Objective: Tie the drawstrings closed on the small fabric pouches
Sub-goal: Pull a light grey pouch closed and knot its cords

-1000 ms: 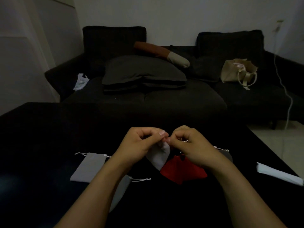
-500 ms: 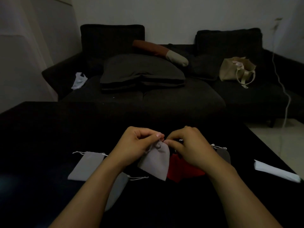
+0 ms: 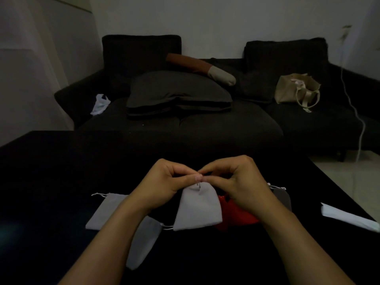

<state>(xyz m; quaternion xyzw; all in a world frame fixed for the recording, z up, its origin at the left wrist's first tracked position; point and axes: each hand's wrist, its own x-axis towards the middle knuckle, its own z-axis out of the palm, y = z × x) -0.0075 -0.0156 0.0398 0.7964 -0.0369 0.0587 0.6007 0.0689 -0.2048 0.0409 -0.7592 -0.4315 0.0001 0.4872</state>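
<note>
A light grey pouch hangs from its gathered top, held between both hands above the black table. My left hand and my right hand pinch its drawstrings at the mouth, fingertips meeting. A red pouch lies behind it under my right wrist. A flat grey pouch lies at the left with its white cord out. Another grey pouch lies under my left forearm. A darker grey pouch shows past my right hand.
A white folded sheet lies at the table's right edge. Behind the table stands a dark sofa with cushions, a beige tote bag and a white plastic bag. A white cable hangs at the right.
The light grey pouch has swung down and now hangs broadside, more of it showing. Both hands stay together at its top, working the strings. The camera has tilted slightly.
</note>
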